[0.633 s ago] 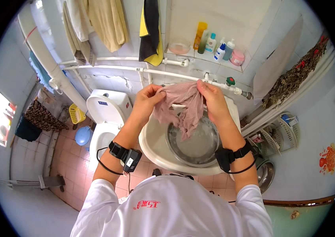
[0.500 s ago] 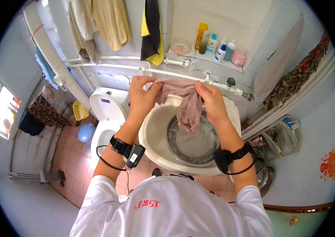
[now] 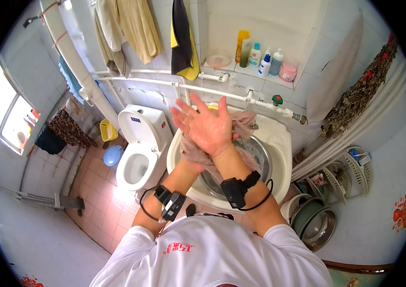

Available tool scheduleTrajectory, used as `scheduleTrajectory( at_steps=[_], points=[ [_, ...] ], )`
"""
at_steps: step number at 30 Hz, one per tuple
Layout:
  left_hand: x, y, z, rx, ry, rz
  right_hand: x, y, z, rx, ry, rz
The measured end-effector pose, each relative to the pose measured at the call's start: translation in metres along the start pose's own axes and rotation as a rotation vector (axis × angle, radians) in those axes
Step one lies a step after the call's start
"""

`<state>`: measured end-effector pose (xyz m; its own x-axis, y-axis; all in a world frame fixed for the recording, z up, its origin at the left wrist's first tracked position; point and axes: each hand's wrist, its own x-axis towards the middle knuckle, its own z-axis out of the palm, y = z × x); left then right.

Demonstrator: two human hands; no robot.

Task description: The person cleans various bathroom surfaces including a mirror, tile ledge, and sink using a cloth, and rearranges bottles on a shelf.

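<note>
My right hand (image 3: 205, 128) is open, palm up and fingers spread, over the white washbasin (image 3: 282, 165). A thin, crumpled mauve cloth (image 3: 243, 123) lies bunched beneath it, showing on both sides of the palm, with part hanging toward the metal bowl (image 3: 266, 158) in the washbasin. Under the right hand, my left hand (image 3: 194, 166) holds the cloth from below. The right hand and cloth hide most of its fingers. Each of my wrists wears a black strapped device with a cable.
To the left is a toilet (image 3: 138, 165) with its lid up. White pipes (image 3: 164, 81) and a green-handled valve (image 3: 277, 99) run along the wall, below a shelf of bottles (image 3: 263, 62). Stacked basins (image 3: 318, 229) stand at the right. Hanging clothes (image 3: 138, 28) are at upper left.
The cloth was stretched between both hands' fingertips. Now the right hand has let go and turned palm up, crossing left over the left hand, and the cloth is bunched under it.
</note>
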<state>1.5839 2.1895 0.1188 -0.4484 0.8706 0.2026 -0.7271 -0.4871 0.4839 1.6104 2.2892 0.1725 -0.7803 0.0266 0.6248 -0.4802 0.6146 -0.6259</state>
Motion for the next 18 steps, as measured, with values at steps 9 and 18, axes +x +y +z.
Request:
scheduleTrajectory(
  at_steps=[9,18],
  points=[
    [0.008,0.023,0.029,0.187,0.244,0.309,-0.097,0.033,-0.036,1.160,0.317,0.559],
    [0.017,-0.051,0.067,2.033,-0.242,0.482,-0.138,0.019,-0.056,0.860,0.141,0.674]
  ],
)
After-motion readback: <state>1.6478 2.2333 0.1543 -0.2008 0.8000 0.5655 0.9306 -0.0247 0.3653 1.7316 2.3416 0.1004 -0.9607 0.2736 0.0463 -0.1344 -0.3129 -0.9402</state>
